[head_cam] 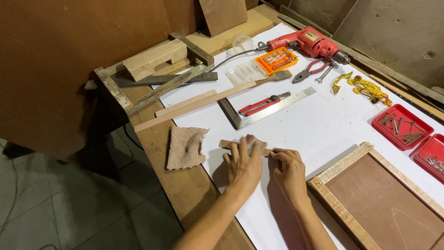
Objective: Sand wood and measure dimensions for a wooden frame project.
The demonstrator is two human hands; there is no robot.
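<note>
We press a small wood strip (240,144) flat on the white desk (319,125): our left hand (243,163) lies palm-down over it, fingers spread, grip open, while our right hand (289,170) pinches its right end. The strip looks thin and pale brown. Just left of it lies a crumpled cloth (186,147); beyond it, a steel square (266,111).

Along the bench's far edge we see a red drill (309,43), an orange bit case (276,60) and pliers (311,69). Two red trays (401,126) sit at its right edge, a rag (186,147) at its left edge, and a framed panel (379,199) at the near right corner.
</note>
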